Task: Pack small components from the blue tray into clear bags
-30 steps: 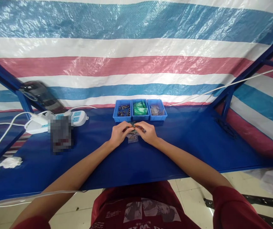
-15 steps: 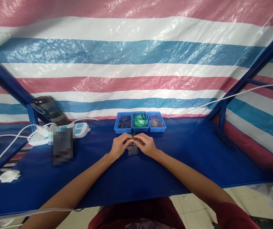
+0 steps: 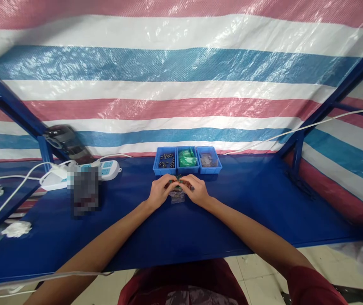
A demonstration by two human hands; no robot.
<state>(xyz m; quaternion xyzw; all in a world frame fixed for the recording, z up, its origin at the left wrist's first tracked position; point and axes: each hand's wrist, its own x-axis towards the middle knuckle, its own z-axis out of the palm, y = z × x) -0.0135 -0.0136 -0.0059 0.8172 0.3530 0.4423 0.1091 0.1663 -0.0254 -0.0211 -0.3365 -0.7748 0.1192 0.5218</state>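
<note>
My left hand (image 3: 161, 191) and my right hand (image 3: 198, 190) meet at the middle of the blue table, fingers closed in pinches. Between them is a small clear plastic bag (image 3: 178, 198), its lower end hanging below the fingertips with small brownish contents. Bits of green and orange show at the fingertips, too small to name. Just beyond the hands stand three blue bins in a row. The left bin (image 3: 156, 171) holds small black parts, the middle bin (image 3: 188, 170) green packets (image 3: 187, 158), and the right bin (image 3: 210, 170) clear plastic bags (image 3: 208, 160).
A white power strip (image 3: 113, 170) with plugged cables lies to the left, beside a blurred-out dark object (image 3: 86, 190). Behind them leans a dark bottle (image 3: 67, 142). Crumpled white tissue (image 3: 17, 228) is at far left. Blue frame posts and a striped sheet (image 3: 181, 108) enclose the table (image 3: 156, 241).
The view has shifted slightly, so the bins and table sit a little higher and further right. Both hands stay together at the plastic bag, with only slight finger movement.
</note>
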